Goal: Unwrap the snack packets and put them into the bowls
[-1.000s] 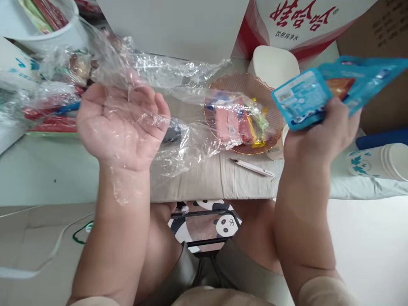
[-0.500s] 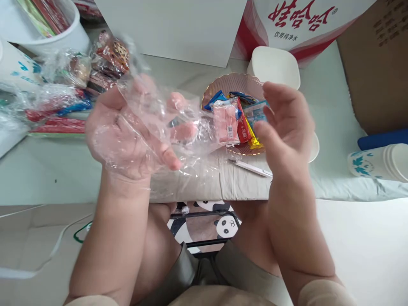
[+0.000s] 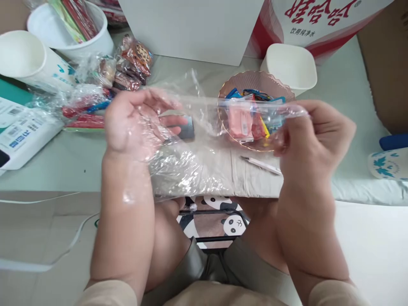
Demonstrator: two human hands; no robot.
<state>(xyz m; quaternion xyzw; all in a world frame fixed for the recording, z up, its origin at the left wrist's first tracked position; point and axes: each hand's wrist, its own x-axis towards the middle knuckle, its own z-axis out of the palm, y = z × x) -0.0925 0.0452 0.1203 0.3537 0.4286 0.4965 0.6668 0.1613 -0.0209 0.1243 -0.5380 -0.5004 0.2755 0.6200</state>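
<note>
A clear plastic bag (image 3: 204,140) is stretched between my two hands above the table edge. My left hand (image 3: 134,121) lies inside or under its left end, palm up, fingers spread. My right hand (image 3: 314,136) pinches the bag's right edge with closed fingers. Behind the bag stands a pink scalloped glass plate (image 3: 255,78) holding several wrapped snacks (image 3: 247,121). A dark small object (image 3: 186,127) lies on the table by my left fingertips.
White paper cups (image 3: 28,59) and a bucket of packets (image 3: 79,25) stand at the left, with wrapped snacks (image 3: 127,63) beside them. A white square container (image 3: 291,66), a red-and-white carton (image 3: 318,21), a pen-like tool (image 3: 261,165) and stacked cups (image 3: 389,163) are at the right.
My right hand let go of the blue packet earlier, then moved in and took the bag's right edge. The bag is now pulled out flat between both hands.
</note>
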